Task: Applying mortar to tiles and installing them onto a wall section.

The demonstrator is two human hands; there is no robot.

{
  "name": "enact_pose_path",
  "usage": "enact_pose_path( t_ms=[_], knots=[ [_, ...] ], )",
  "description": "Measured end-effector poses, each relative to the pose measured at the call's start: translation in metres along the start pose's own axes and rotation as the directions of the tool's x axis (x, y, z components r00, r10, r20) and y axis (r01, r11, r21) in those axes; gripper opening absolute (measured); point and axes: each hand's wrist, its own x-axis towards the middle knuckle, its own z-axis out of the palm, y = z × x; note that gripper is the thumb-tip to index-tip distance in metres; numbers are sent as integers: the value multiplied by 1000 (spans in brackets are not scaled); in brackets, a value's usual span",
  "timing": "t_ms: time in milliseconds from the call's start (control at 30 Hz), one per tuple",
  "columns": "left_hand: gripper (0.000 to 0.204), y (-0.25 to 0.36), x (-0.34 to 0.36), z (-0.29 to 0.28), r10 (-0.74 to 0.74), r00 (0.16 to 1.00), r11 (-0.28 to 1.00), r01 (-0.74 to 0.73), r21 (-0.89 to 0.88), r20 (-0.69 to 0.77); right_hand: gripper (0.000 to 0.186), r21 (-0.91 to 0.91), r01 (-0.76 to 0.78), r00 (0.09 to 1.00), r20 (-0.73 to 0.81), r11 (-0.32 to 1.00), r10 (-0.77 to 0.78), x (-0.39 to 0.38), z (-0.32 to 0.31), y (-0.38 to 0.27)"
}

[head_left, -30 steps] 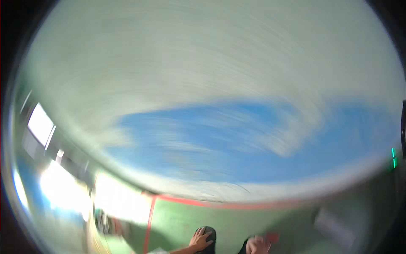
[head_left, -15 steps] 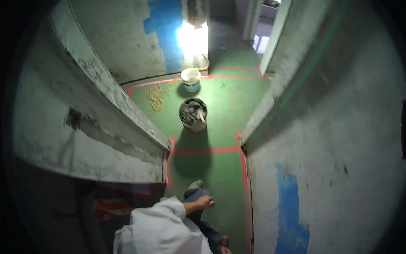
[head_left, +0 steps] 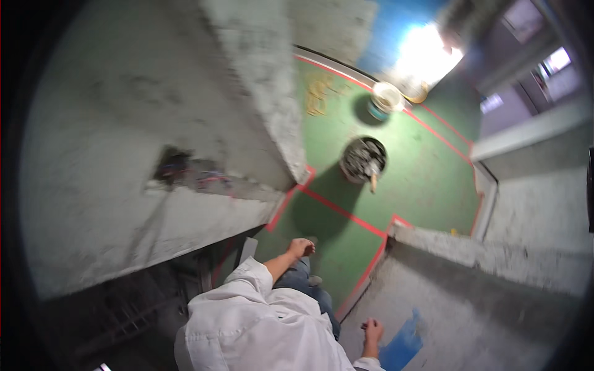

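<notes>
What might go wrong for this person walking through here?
The dark bucket full of tools stands in the middle of the green floor ahead, so a foot might catch it. The passage between the rough concrete walls looks narrow, and the empty left hand or right hand might scrape them.
</notes>
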Motion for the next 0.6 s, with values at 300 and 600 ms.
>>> enact_pose_path(
  t_ms=[300, 600],
  knots=[
    [28, -3, -113, -53, 547, 768, 676, -171, 717, -333, 23, -29, -14, 876, 481, 999, 26, 134, -3, -143],
    [37, -256, -253, -30, 276, 241, 948, -226, 223, -931, 21, -510, 457, 669, 737, 729, 96, 136, 158, -235]
  ],
)
